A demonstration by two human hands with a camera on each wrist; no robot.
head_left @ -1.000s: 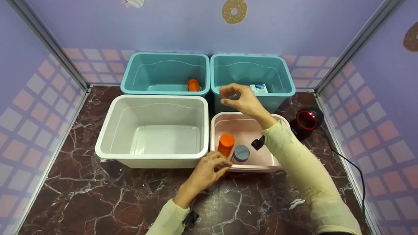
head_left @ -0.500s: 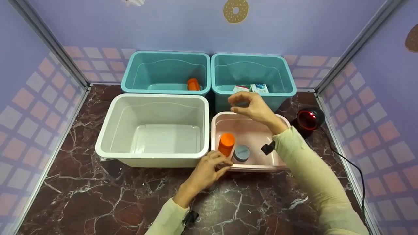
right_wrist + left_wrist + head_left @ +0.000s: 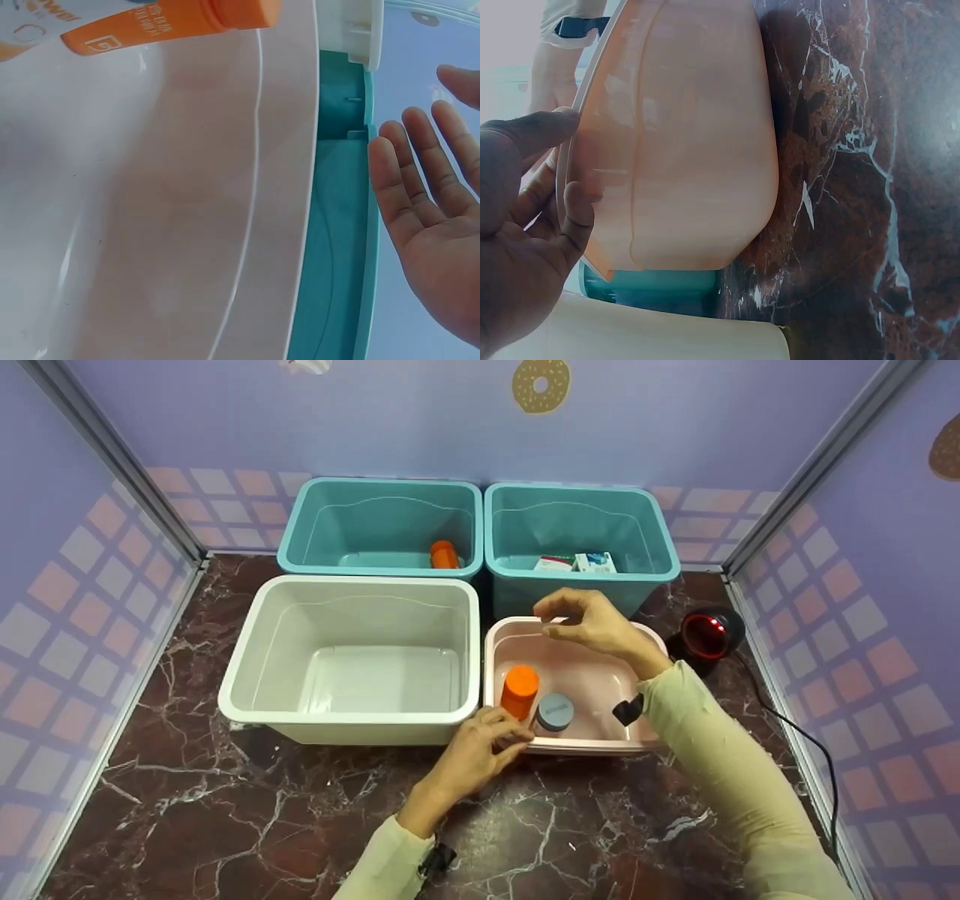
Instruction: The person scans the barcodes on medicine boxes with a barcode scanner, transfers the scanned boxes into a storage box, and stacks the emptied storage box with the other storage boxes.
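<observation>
My left hand (image 3: 472, 750) holds the near left rim of the pink bin (image 3: 592, 745); in the left wrist view, thumb and fingers lie on either side of that rim. Inside the bin an orange bottle (image 3: 520, 690) stands upright against the left wall. Beside it is a bottle with a grey lid (image 3: 556, 710). My right hand (image 3: 592, 622) hovers over the back of the pink bin with loosely bent fingers and nothing in them. In the right wrist view the same hand (image 3: 435, 202) has its palm showing, with the orange bottle (image 3: 172, 26) at the upper left.
A large white bin (image 3: 349, 718) stands left of the pink one. Behind are two teal bins: the left bin (image 3: 375, 572) contains an orange bottle (image 3: 444, 555), the right bin (image 3: 581, 577) small boxes (image 3: 595, 562). A black scanner (image 3: 709, 636) glows red at right, its cable (image 3: 814, 742) trailing forward.
My right hand has drawn back from the right teal bin's front edge, toward me and slightly right, uncovering a red and white box there. My left hand has stayed on the rim.
</observation>
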